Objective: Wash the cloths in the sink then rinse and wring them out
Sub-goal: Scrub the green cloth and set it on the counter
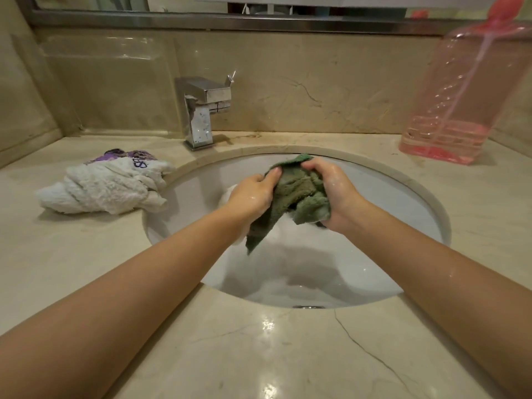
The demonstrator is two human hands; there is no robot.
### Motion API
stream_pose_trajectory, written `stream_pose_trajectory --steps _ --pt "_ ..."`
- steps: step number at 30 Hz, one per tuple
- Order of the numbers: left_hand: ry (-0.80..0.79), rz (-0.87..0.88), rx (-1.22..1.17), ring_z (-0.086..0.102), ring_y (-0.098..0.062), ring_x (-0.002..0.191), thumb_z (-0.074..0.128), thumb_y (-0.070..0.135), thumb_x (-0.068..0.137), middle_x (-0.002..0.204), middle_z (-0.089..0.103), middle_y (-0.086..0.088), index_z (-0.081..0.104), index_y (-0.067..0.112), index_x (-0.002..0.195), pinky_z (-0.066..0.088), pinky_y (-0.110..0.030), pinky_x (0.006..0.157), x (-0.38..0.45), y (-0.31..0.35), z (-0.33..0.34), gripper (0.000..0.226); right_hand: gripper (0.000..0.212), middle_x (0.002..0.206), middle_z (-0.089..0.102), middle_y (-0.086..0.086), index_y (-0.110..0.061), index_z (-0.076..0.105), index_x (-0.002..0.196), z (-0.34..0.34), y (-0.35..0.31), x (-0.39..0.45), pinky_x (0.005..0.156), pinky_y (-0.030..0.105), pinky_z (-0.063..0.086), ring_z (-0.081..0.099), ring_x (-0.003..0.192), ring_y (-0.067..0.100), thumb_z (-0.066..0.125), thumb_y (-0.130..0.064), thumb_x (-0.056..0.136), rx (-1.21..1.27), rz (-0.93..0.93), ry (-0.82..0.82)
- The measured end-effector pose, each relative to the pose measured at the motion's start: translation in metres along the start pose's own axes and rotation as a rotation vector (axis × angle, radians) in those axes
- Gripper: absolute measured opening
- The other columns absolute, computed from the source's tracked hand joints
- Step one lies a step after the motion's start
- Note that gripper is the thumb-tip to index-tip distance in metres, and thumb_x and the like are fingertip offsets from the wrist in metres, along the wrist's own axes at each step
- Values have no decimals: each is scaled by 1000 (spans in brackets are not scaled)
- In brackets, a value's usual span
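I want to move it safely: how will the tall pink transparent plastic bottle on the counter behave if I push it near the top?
The tall pink transparent plastic bottle would probably tip easily: it is tall, with only a little pink liquid at the bottom. It likely feels light for its size. Its thin walls may flex when squeezed.

A beige marble counter (259,355) holds an oval sink (403,214) set into it. A crumpled white cloth (103,187) lies left of the sink, a chrome tap (200,110) stands behind it, and a pink plastic bottle (460,90) stands at the back right.
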State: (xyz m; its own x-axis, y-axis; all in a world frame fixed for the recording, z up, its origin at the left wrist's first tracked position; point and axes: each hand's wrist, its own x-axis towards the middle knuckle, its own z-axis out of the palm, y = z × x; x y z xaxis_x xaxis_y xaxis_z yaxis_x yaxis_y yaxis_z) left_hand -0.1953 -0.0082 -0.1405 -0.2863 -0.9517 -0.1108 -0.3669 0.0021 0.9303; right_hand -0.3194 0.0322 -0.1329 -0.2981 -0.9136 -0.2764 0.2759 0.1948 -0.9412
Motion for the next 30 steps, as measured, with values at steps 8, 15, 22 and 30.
stream_pose_trajectory --steps 8,15,22,30 --pt "65 -22 -409 63 -26 82 54 48 93 105 65 -13 52 7 118 48 -31 57 -2 6 3 48 35 109 69 15 -7 65 107 -6 -3 0 87 45 52 66 97 33 55 -36 90 64 -98 -21" --pt "-75 0 -208 63 -21 80 50 48 96 102 61 -10 41 18 115 57 -32 61 -11 7 7 36 36 82 63 14 -13 54 75 10 4 -4 72 36 57 65 77 28 53 -41 97 30 -357 426" --pt "-63 -28 -188 28 -11 49 36 35 104 70 44 -3 53 13 115 23 -18 35 -8 3 8 30 34 101 72 12 -16 63 94 -4 0 3 82 41 58 70 88 27 47 -45 99 -46 -177 255" --pt "10 -109 -411 32 -10 41 45 54 96 52 42 2 48 17 67 23 -17 38 -8 12 -1 46 50 102 73 14 -9 65 112 -8 -9 -10 85 44 56 71 93 32 45 -52 96 -130 -70 -47"
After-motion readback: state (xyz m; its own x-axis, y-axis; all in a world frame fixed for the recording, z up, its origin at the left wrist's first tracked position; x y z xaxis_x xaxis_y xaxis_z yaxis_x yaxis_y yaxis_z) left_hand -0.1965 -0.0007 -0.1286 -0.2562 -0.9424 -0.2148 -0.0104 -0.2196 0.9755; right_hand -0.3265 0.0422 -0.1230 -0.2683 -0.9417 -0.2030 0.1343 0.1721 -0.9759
